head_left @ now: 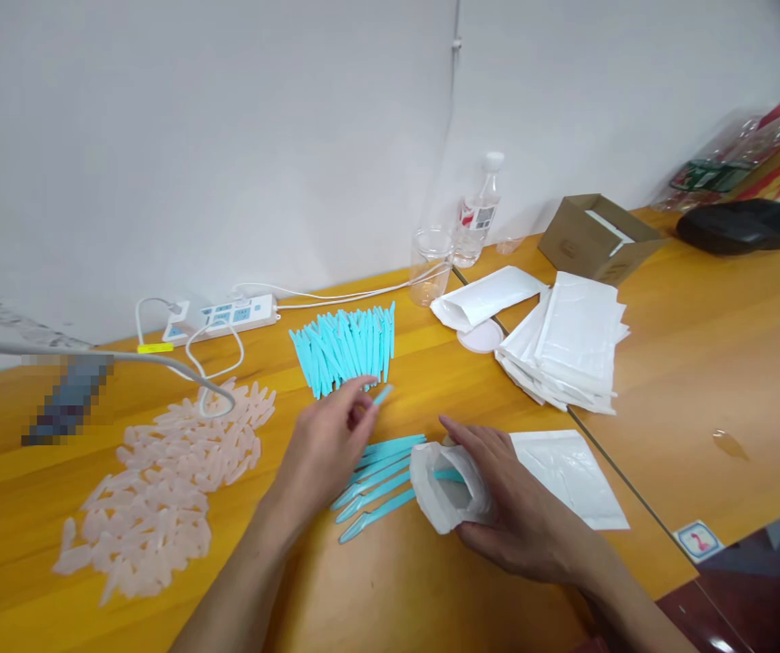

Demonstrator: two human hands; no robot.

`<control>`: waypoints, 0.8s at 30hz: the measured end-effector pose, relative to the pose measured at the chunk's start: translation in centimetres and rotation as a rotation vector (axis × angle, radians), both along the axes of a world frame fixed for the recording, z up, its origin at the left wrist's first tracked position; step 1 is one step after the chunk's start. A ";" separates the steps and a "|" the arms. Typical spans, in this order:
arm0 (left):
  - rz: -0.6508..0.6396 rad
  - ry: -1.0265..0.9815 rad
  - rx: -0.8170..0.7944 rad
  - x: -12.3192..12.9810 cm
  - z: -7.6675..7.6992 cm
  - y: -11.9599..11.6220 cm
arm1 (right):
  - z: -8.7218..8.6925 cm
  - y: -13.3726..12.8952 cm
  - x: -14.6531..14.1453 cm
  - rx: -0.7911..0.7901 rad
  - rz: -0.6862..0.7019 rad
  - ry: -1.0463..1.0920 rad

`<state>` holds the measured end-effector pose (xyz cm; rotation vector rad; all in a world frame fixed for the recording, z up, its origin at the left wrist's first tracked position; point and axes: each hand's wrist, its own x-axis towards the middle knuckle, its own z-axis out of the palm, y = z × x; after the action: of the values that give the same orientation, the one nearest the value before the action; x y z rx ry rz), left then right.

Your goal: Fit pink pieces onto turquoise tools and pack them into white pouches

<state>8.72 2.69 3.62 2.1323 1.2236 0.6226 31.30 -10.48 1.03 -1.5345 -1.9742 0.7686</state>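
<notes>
A white padded envelope (433, 510) is held by the right hand (499, 490), its fingers wrapped around the side, its mouth open toward the left. A blue stick (382, 395) is pinched between thumb and index finger of the left hand (332, 435), above the desk (363, 599) and apart from the envelope. Another blue piece (448, 474) is seen inside the mouth.

Several things could be upset from here. If the envelope is tipped further, the piece inside could be spilled, since nothing is seen closing the mouth. If the grasp is tightened, the opening could be squeezed narrow and a stick caught on the rim. Because the pinched stick is mostly hidden by the fingers, it cannot be told how firmly it is gripped — a light pinch could let it be twisted or dropped.

The row of blue sticks (375, 497) is laid close to the mouth and could be scattered by a low sweep of either hand. The pile of blue sticks (346, 349), just beyond the left hand, could be disturbed by a careless knuckle. Farther left, the pale pink pieces (165, 481) could be dragged about if the grey cable (159, 358) looping over them is tugged.
</notes>
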 end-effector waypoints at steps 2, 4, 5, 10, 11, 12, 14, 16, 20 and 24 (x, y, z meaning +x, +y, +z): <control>0.173 -0.239 -0.101 -1.8 1.6 -1.5 | 0.1 0.0 0.1 -0.007 -0.005 0.018; 0.305 -0.420 -0.136 -3.3 2.8 -3.3 | 0.2 0.1 0.1 -0.003 -0.002 0.030; 0.361 -0.476 -0.146 -3.7 3.0 -4.2 | 0.3 0.2 0.1 0.001 -0.001 0.034; 0.410 -0.492 -0.283 -2.5 1.5 -7.7 | 0.6 0.1 -0.3 0.010 -0.007 0.035; 0.363 -0.464 -0.291 -1.5 0.9 -8.3 | 0.6 0.1 -0.5 0.014 -0.006 0.035; 0.296 -0.430 -0.277 -0.5 0.3 -8.8 | 0.6 0.0 -0.6 0.022 -0.004 0.038; 0.098 -0.335 -0.181 1.6 -0.6 -9.6 | 0.4 -0.1 -0.9 0.047 0.005 0.040; -0.066 -0.201 -0.072 2.9 -1.2 -10.0 | 0.2 -0.2 -0.9 0.067 0.013 0.029; -0.163 -0.093 -0.052 2.1 -1.5 -7.9 | -0.2 -0.5 -0.4 0.030 -0.006 0.017; -0.108 0.179 0.066 0.2 -2.3 -3.0 | -0.1 -0.7 0.2 0.007 -0.008 -0.001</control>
<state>8.88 -0.34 1.35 2.3332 1.1862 0.4380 31.50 -11.13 0.91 -1.5382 -1.9683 0.7570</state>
